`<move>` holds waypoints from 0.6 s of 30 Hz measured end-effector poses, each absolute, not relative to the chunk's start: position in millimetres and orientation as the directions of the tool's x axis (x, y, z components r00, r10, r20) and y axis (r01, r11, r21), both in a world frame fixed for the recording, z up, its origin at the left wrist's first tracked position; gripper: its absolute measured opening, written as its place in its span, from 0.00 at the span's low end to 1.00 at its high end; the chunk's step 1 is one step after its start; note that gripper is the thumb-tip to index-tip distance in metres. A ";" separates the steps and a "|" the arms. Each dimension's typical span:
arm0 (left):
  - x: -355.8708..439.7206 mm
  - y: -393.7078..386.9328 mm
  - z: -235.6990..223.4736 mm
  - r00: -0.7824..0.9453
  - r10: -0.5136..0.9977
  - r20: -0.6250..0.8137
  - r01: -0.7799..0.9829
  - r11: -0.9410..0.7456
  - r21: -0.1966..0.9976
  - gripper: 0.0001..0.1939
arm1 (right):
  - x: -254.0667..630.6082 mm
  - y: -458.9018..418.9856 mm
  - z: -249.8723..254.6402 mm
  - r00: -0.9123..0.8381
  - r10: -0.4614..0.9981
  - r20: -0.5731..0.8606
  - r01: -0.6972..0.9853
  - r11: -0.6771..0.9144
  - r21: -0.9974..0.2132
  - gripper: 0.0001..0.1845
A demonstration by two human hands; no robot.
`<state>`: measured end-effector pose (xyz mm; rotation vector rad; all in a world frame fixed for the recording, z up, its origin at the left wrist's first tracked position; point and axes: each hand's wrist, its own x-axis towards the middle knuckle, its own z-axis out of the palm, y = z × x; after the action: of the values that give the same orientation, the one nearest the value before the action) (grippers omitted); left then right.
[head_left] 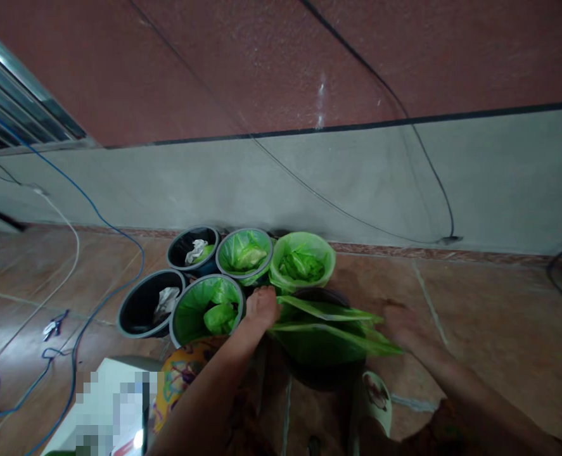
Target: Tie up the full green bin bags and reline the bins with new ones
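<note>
My left hand (261, 308) pinches one edge of a green plastic bag (319, 335). My right hand (398, 326), blurred and dim, is at the bag's far edge. The bag spreads between them over the mouth of a dark round bucket (321, 296). Beyond my left hand, a green-lined bucket (208, 310) holds a bunched green bag. Another bag-lined bucket (244, 256) and a bucket with a green bag overflowing its rim (302, 259) stand against the wall. Two black buckets (152, 304) (192, 250) contain crumpled white paper.
A tiled floor (475, 316) runs to a grey wall (281, 183) with a red upper part. Blue and white cables (78, 253) lie at the left. A pixelated white object (109, 405), a colourful patterned item (180, 373) and a patterned white piece (376, 402) sit nearby.
</note>
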<state>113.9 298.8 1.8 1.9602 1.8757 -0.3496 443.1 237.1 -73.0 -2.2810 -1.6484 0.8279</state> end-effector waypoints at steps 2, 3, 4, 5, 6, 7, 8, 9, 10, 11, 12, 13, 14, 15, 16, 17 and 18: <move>128.3 287.8 2.5 0.247 0.860 -0.448 0.960 -0.153 0.234 0.17 | 419.8 239.6 -69.8 0.048 0.973 -0.227 0.930 -0.126 -0.344 0.23; 135.9 281.2 0.1 0.346 0.823 -0.451 0.926 -0.223 0.304 0.17 | 406.9 240.3 -67.7 -0.043 0.978 -0.203 0.953 -0.021 -0.302 0.26; 143.6 274.3 -4.2 0.437 0.779 -0.450 0.886 -0.287 0.364 0.17 | 393.9 240.8 -65.7 -0.114 0.975 -0.190 0.957 0.056 -0.285 0.28; 151.2 267.5 -10.1 0.506 0.740 -0.443 0.851 -0.341 0.400 0.19 | 381.4 240.9 -64.3 -0.173 0.967 -0.188 0.955 0.118 -0.271 0.28; 158.5 261.1 -17.4 0.551 0.711 -0.436 0.826 -0.392 0.405 0.21 | 370.0 240.9 -63.8 -0.222 0.956 -0.192 0.952 0.170 -0.256 0.27; 165.2 255.7 -25.7 0.586 0.688 -0.427 0.806 -0.441 0.395 0.23 | 360.0 240.8 -64.4 -0.258 0.946 -0.197 0.949 0.210 -0.236 0.26; 171.0 251.5 -34.5 0.603 0.682 -0.413 0.795 -0.475 0.376 0.24 | 351.7 240.7 -66.4 -0.285 0.937 -0.204 0.946 0.241 -0.216 0.24; 175.9 248.7 -43.4 0.609 0.684 -0.403 0.792 -0.495 0.357 0.23 | 345.1 240.8 -69.4 -0.304 0.929 -0.211 0.944 0.264 -0.197 0.22; 179.7 247.4 -52.0 0.605 0.691 -0.395 0.795 -0.504 0.336 0.21 | 340.3 241.2 -73.1 -0.313 0.924 -0.221 0.944 0.277 -0.179 0.21; 182.4 247.3 -59.7 0.593 0.699 -0.400 0.805 -0.503 0.315 0.19 | 337.1 242.0 -77.1 -0.313 0.919 -0.238 0.946 0.280 -0.162 0.19; 184.3 248.1 -66.3 0.580 0.702 -0.412 0.815 -0.499 0.296 0.18 | 335.3 243.2 -80.8 -0.305 0.916 -0.261 0.950 0.274 -0.149 0.18; 185.4 249.4 -71.5 0.570 0.701 -0.429 0.821 -0.497 0.280 0.17 | 334.7 244.9 -83.6 -0.294 0.913 -0.285 0.954 0.263 -0.141 0.18; 186.0 250.7 -75.3 0.564 0.695 -0.446 0.825 -0.496 0.270 0.16 | 335.1 246.9 -85.1 -0.277 0.911 -0.305 0.960 0.245 -0.139 0.18; 186.2 251.6 -77.6 0.562 0.689 -0.458 0.826 -0.498 0.265 0.15 | 336.2 249.3 -85.0 -0.255 0.913 -0.320 0.965 0.219 -0.143 0.17; 186.2 251.8 -78.4 0.566 0.682 -0.463 0.823 -0.502 0.267 0.14 | 337.9 251.8 -83.3 -0.230 0.918 -0.323 0.970 0.188 -0.155 0.17; 186.1 251.4 -78.1 0.574 0.678 -0.459 0.817 -0.507 0.274 0.14 | 340.0 254.4 -80.2 -0.204 0.927 -0.315 0.972 0.155 -0.174 0.16; 186.0 250.3 -76.6 0.580 0.680 -0.448 0.814 -0.509 0.281 0.13 | 342.3 256.8 -76.1 -0.180 0.937 -0.300 0.972 0.121 -0.203 0.16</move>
<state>186.0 250.3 -76.6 2.3503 1.1953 -0.3885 342.3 256.8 -76.1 -2.0711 -2.4233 0.5770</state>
